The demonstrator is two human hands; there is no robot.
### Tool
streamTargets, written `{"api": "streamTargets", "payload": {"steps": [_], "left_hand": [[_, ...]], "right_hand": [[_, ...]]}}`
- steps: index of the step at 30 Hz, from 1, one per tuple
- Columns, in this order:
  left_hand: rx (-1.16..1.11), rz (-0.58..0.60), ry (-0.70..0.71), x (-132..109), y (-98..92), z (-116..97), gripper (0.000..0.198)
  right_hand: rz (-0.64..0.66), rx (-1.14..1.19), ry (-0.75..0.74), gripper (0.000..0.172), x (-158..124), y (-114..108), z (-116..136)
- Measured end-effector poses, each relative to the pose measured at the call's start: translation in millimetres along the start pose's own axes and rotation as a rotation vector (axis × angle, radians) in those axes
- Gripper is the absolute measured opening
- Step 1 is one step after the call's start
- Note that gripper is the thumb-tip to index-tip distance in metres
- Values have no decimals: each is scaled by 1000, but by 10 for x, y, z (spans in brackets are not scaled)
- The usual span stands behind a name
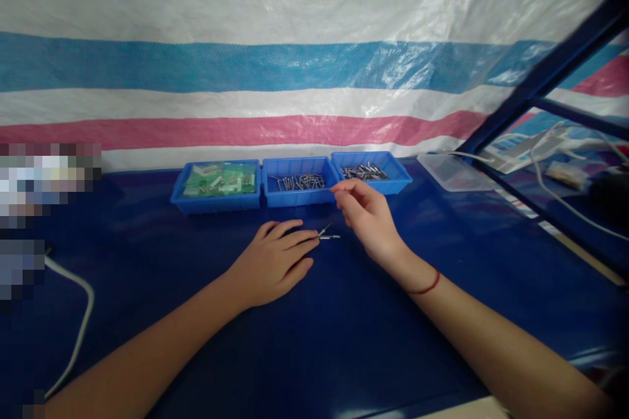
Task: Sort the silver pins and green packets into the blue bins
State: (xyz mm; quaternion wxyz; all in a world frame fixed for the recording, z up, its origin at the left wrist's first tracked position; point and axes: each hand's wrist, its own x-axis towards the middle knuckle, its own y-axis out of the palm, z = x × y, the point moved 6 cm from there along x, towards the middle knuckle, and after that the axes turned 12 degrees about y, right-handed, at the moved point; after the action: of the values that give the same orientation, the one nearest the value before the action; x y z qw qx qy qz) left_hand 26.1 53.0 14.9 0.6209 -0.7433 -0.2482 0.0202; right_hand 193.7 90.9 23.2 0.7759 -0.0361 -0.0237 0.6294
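Note:
My left hand lies flat on the dark blue table, fingers spread. Its fingertips touch or nearly touch a few small slim metal pieces on the tabletop. My right hand is raised just in front of the bins, thumb and forefinger pinched together; whatever may be between them is too small to make out. Behind it, the middle blue bin holds many thin metal pins or screws. The right blue bin contains similar short metal pieces.
A left blue bin holds green-and-white packets. A clear plastic lid or tray lies to the right, near a dark metal frame and white cables. Another white cable runs at left. Striped sheeting hangs behind.

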Motion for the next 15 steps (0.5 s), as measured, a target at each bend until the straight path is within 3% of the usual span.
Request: {"api": "streamTargets", "payload": {"steps": [5,12,15], "left_hand": [[-17,-123,-97,-20,-16,117,25],[-3,-157,-189,-61,-7,217,21],[-41,-238,-195,-71,-41,219,21]], "right_hand": [[41,-202,-103,13,-21,50,50],[319,-651,-401,12,-220,324,93],[394,-740,-483,10,-308,401,99]]}}
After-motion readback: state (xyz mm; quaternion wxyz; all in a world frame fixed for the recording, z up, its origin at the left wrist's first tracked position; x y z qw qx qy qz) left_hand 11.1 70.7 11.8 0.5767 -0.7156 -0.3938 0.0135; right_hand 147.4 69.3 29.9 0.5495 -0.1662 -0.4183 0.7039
